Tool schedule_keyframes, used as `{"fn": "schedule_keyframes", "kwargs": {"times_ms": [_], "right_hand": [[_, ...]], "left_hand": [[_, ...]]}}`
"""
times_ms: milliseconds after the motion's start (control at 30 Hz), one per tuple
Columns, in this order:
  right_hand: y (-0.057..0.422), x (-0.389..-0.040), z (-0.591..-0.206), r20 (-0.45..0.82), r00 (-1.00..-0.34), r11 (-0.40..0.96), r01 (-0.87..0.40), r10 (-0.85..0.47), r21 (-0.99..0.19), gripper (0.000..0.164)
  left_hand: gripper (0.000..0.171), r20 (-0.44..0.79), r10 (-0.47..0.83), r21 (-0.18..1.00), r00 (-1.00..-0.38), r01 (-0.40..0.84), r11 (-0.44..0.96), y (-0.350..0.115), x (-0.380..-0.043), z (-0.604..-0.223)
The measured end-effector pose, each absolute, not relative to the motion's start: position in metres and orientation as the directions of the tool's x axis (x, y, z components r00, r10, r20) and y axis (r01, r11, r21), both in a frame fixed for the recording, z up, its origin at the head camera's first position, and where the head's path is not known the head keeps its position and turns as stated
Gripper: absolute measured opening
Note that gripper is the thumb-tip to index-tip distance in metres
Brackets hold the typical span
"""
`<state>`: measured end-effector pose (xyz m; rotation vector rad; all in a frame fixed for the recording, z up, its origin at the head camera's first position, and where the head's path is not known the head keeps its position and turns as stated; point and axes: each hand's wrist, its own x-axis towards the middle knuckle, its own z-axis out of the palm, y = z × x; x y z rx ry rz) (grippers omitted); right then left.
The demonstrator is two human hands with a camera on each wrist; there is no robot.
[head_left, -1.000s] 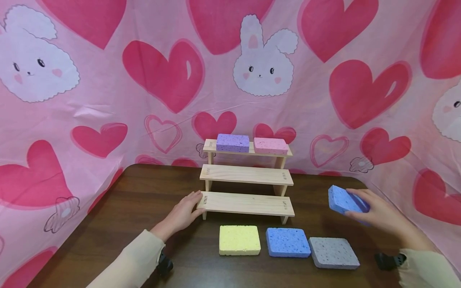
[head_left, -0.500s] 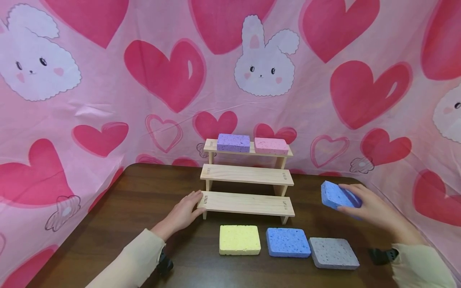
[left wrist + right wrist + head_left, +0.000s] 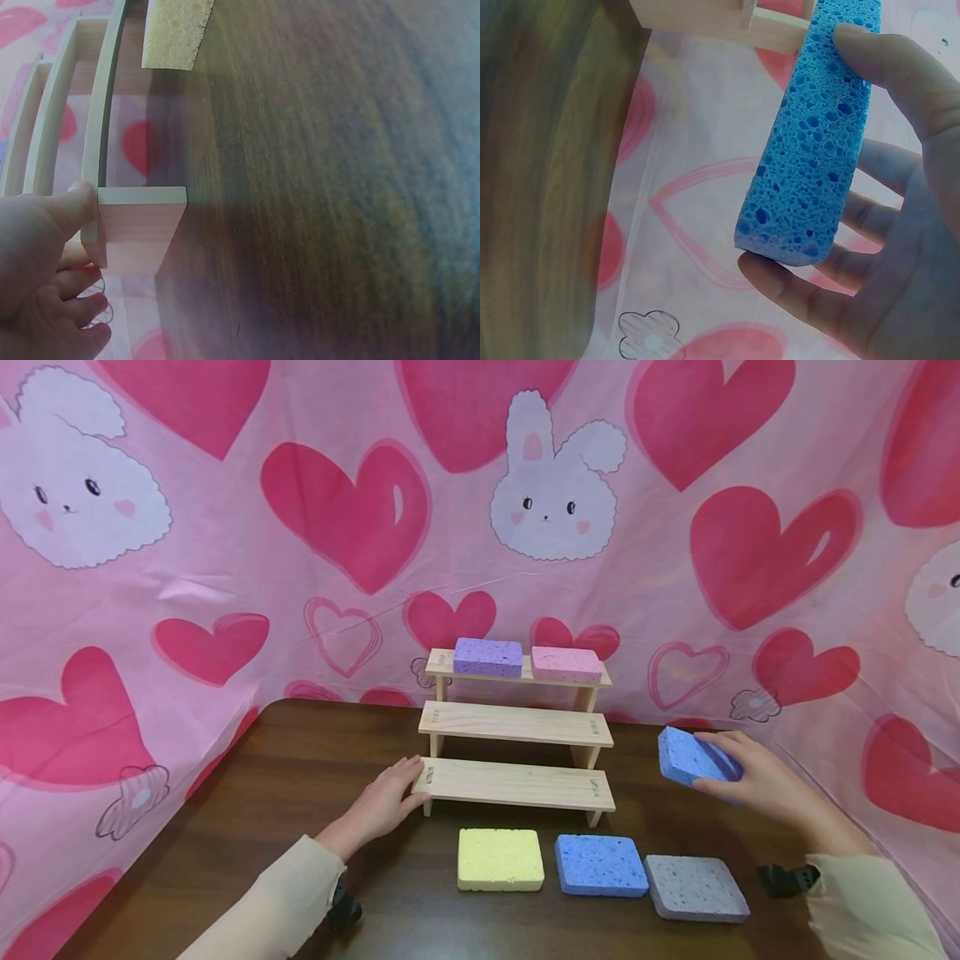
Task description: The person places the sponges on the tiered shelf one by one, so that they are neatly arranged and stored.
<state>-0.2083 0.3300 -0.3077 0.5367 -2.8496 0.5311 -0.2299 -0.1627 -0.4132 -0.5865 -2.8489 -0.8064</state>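
Observation:
In the head view my right hand [image 3: 757, 781] holds a blue sponge [image 3: 686, 756] in the air, right of the three-step wooden shelf [image 3: 517, 783]. The right wrist view shows the thumb on one side of this sponge [image 3: 810, 150] and the fingers on the other. My left hand [image 3: 381, 797] grips the left end of the lowest step. Up close in the left wrist view, the thumb of that hand [image 3: 37, 247] presses the board's edge [image 3: 94, 161]. A purple sponge [image 3: 487, 658] and a pink sponge [image 3: 566, 665] lie on the top step.
In front of the shelf, a yellow sponge [image 3: 500, 860], another blue sponge [image 3: 602, 865] and a grey sponge [image 3: 696, 888] lie in a row on the dark wooden table [image 3: 300, 760]. A pink cloth with hearts and rabbits [image 3: 465, 552] hangs behind.
My right hand has moved left and slightly farther back, carrying the blue sponge toward the shelf. The left hand stays at the lowest step's left end.

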Motion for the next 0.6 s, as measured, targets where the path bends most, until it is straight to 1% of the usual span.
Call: {"fn": "schedule_keyframes", "kwargs": {"times_ms": [367, 600], "right_hand": [[0.315, -0.215, -0.296, 0.279, -0.890, 0.851, -0.436, -0.359, -0.294, 0.075], [0.305, -0.221, -0.287, 0.265, -0.899, 0.860, -0.419, -0.349, -0.290, 0.075]], "left_hand": [[0.054, 0.225, 0.341, 0.482, -0.913, 0.408, 0.775, -0.163, -0.231, -0.414], [0.054, 0.229, 0.343, 0.480, -0.911, 0.412, 0.774, -0.163, -0.230, -0.414]]}}
